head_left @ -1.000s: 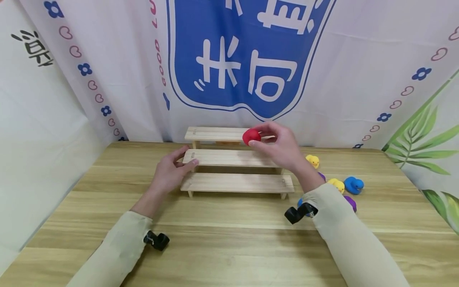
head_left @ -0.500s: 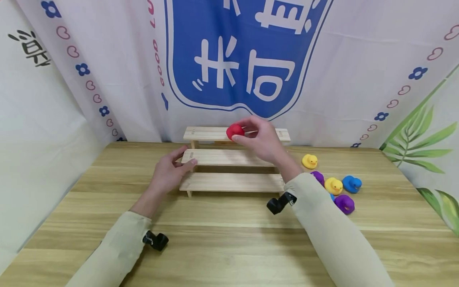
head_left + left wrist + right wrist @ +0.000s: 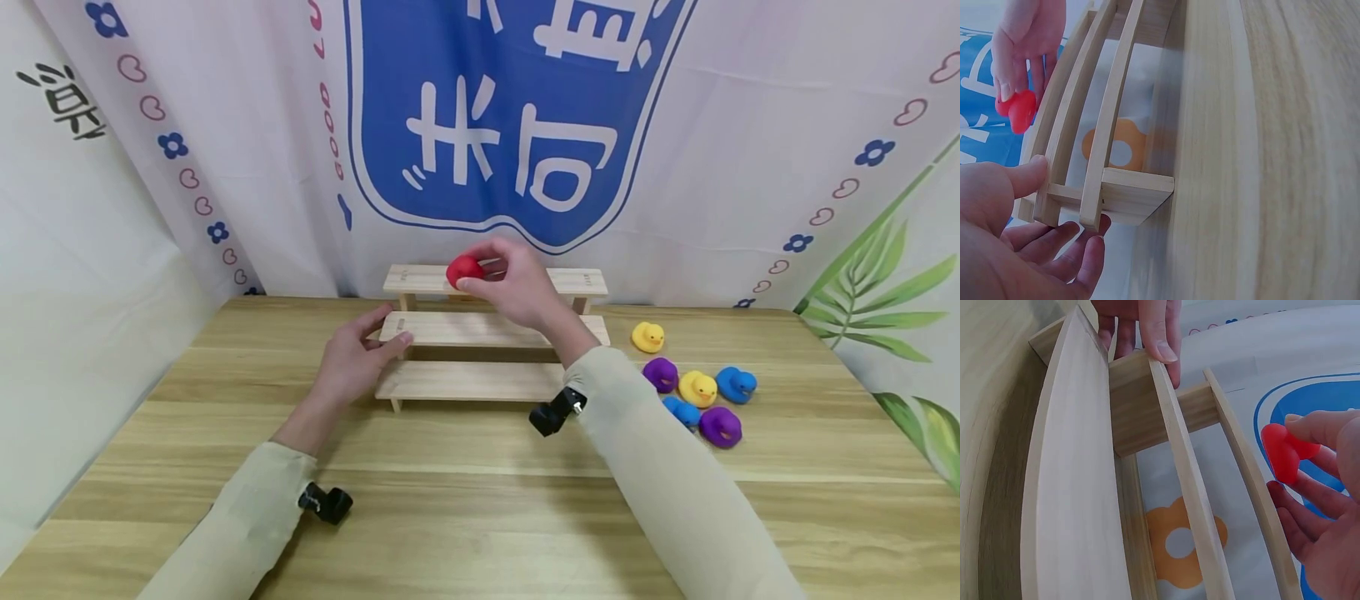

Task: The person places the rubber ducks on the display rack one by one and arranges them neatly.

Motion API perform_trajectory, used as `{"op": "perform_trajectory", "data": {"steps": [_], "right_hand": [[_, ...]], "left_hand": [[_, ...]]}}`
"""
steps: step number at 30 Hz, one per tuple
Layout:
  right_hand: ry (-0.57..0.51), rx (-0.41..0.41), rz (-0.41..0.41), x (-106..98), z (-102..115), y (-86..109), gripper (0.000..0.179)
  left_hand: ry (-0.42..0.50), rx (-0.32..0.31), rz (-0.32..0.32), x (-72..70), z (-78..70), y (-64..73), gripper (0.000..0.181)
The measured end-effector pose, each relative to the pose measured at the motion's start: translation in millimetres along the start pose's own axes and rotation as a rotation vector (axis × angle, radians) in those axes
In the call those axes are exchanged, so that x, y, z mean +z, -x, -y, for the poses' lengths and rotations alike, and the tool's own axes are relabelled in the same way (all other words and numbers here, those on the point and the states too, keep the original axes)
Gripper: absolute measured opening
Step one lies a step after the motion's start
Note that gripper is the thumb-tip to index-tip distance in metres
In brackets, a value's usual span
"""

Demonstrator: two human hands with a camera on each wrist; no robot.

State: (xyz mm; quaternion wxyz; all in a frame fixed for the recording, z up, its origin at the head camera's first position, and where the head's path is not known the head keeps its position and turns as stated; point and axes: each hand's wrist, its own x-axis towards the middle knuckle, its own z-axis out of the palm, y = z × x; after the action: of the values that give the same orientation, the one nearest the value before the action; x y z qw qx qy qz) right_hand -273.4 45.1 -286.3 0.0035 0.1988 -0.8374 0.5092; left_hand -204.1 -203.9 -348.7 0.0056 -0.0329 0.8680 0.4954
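Observation:
A red toy duck (image 3: 462,271) is pinched between the thumb and fingers of my right hand (image 3: 517,283). In the head view it overlaps the top board of a three-tier wooden shelf stand (image 3: 487,330), left of the board's middle. The right wrist view shows the duck (image 3: 1284,453) close beside the top board's edge. My left hand (image 3: 356,354) grips the stand's left end at the middle board. Its thumb (image 3: 1030,177) lies on the board, and the other fingers reach round beneath.
Right of the stand, several toy ducks lie on the wooden table (image 3: 465,517): a yellow duck (image 3: 648,337) at the back, then a purple duck (image 3: 661,375), a blue duck (image 3: 737,385) and others grouped nearer. A printed curtain (image 3: 285,167) hangs behind the table.
My right hand has carried the red duck leftward along the top board, from its right part to left of the middle. The left hand keeps its hold on the stand.

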Motion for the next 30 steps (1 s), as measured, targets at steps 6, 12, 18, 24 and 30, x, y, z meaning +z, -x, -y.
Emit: {"op": "perform_trajectory", "data": {"steps": [6,12,18,24,30], "right_hand": [[0.002,0.002,0.007,6,2,-5.3,0.040],[0.006,0.006,0.011,10,5,-9.7,0.038],[-0.001,0.001,0.022,16,6,-14.1,0.037],[0.005,0.021,0.029,22,8,-18.0,0.039],[0.010,0.041,0.037,27,10,-19.5,0.041]], "left_hand": [[-0.003,-0.004,0.007,1.2,-1.6,-0.1,0.076],[-0.009,-0.009,0.006,1.8,-3.1,0.2,0.077],[-0.018,-0.001,0.001,0.6,-2.2,0.0,0.077],[-0.021,-0.012,0.003,0.2,-2.4,0.5,0.076],[-0.015,-0.002,0.003,-0.4,-1.7,1.6,0.076]]}}
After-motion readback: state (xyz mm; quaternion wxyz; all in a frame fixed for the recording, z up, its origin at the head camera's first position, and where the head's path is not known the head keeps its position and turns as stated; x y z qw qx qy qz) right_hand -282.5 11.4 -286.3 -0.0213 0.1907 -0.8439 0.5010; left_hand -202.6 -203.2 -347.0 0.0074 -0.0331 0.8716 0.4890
